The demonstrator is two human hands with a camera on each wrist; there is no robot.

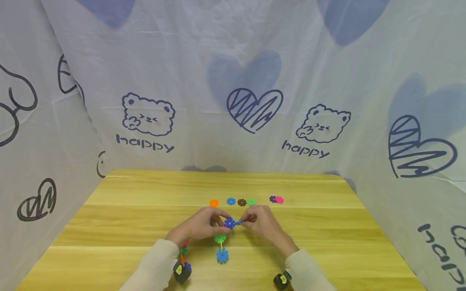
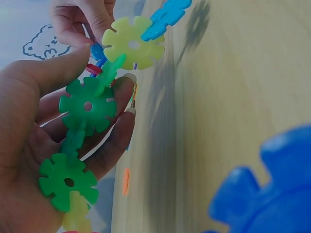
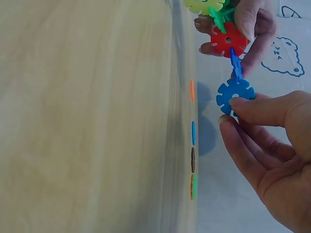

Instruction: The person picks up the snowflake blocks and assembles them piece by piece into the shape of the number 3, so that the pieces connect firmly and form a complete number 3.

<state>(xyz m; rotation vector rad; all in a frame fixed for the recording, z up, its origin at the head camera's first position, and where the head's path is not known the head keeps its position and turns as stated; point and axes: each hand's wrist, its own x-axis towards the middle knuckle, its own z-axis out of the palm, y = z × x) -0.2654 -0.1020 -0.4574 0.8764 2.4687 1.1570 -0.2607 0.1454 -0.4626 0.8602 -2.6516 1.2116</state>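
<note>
Reading "happy" under each bear (image 1: 147, 114) on the cloth (image 1: 233, 60) behind the table (image 1: 120, 218). Left hand (image 1: 198, 224) curled round a chain (image 2: 87, 104) of flat flower discs, up off the table. Right hand (image 1: 260, 220) pinching the blue disc (image 1: 229, 223) at the chain's end. Behind the hands, loose discs in a row: orange (image 1: 213, 203), blue (image 1: 231, 201), brown (image 1: 242, 202), green (image 1: 251, 202), purple (image 1: 272, 199) touching pink (image 1: 279, 199).
</note>
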